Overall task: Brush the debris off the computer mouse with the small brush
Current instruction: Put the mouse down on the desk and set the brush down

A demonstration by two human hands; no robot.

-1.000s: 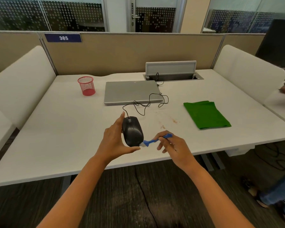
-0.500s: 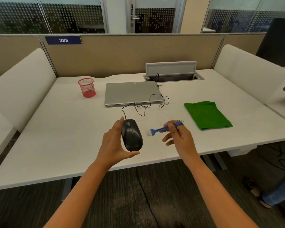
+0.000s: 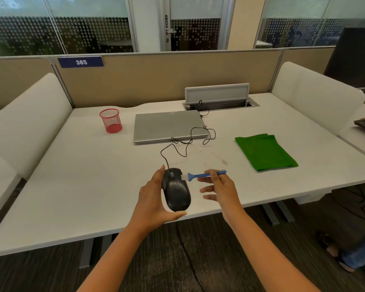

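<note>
Tabletop (image 3: 72, 186), white and wide, carries everything here; its near edge lies just under your hands, so loosened debris may drop to the floor rather than stay where you can gather it. Laptop (image 3: 169, 125), closed and grey, sits toward the back, and the green cloth (image 3: 263, 151) lies folded to the right, apart from the work. A red mesh cup (image 3: 111, 121) stands at the back left, out of reach of any slip.

Computer mouse (image 3: 176, 190), black and corded, is lifted over the front edge, held lengthwise between the thumb and fingers of your left hand (image 3: 156, 199). That hold looks light: a firm stroke could twist the mouse loose, and it would likely fall past the edge. Its cable (image 3: 183, 144) loops slackly back to the laptop; a tug could catch it and drag the mouse sideways.

Your right hand (image 3: 219, 188) pinches the small brush (image 3: 200, 175) high on its blue handle, the other fingers spread free. The white bristles touch the front right of the mouse, beside the button. Held so far from the bristles, the brush may flex or skid. Faint reddish specks (image 3: 222, 160) already lie on the tabletop behind the brush; sweeping toward them could spread the mess.
</note>
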